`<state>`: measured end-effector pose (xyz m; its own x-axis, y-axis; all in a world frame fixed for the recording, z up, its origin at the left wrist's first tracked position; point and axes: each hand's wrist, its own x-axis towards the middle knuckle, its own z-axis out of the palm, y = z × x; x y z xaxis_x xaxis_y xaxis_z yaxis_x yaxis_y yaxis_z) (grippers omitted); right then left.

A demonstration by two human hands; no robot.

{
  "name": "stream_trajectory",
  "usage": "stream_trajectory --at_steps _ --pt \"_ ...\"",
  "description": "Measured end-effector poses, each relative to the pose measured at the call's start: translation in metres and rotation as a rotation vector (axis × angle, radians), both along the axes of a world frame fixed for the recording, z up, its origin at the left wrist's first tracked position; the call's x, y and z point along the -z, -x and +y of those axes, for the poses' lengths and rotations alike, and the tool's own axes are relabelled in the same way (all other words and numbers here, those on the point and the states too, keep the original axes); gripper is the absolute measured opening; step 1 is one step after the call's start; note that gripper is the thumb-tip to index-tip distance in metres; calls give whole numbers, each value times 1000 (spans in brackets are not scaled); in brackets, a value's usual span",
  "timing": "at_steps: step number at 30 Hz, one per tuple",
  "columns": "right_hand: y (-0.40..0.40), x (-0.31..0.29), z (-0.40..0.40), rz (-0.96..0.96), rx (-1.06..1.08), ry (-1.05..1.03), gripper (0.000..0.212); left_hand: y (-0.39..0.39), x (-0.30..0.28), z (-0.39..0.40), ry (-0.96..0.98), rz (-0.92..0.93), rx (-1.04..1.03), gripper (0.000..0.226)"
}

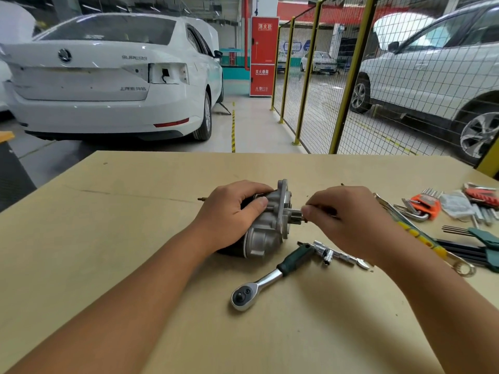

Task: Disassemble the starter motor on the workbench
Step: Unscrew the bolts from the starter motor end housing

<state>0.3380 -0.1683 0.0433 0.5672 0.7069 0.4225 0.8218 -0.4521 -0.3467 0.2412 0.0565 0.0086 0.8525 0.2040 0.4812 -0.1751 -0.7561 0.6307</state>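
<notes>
From the head camera, the starter motor lies on its side near the middle of the tabletop, its silver flange end turned toward the right. The left hand grips the motor's body from above, fingers curled over the top and thumb pressed against the housing. Just right of the flange, the right hand pinches something small at the pinion shaft that sticks out of the motor; the fingers are closed around it, but what exactly they grasp is too hidden to tell.

In front of the motor, nearer the person, a ratchet wrench with a green grip lies diagonally, and a cluster of sockets sits just right of its handle end. Further right of the motor are a combination spanner, orange hex key sets and green-handled keys.

The main risk, as I judge it, is a small part at the shaft end slipping from the pinch and rolling off among the tools or over the table edge. The motor is rounded and rests loose, so if the left hand's grip eases while the right pulls or twists, the body could roll toward the ratchet. Forcing the shaft piece at an angle could also jam it.
</notes>
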Motion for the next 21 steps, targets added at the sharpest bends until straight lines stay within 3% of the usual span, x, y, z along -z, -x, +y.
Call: stream_trajectory --at_steps 10,18,21 --pt "3 -2 1 -89 49 65 12 2 -1 1 -28 10 22 39" --pt "-2 0 -2 30 -14 38 6 -1 2 1 2 -11 4 37" --pt "-5 -1 -4 49 -49 71 15 0 2 2 -7 -7 6 38"
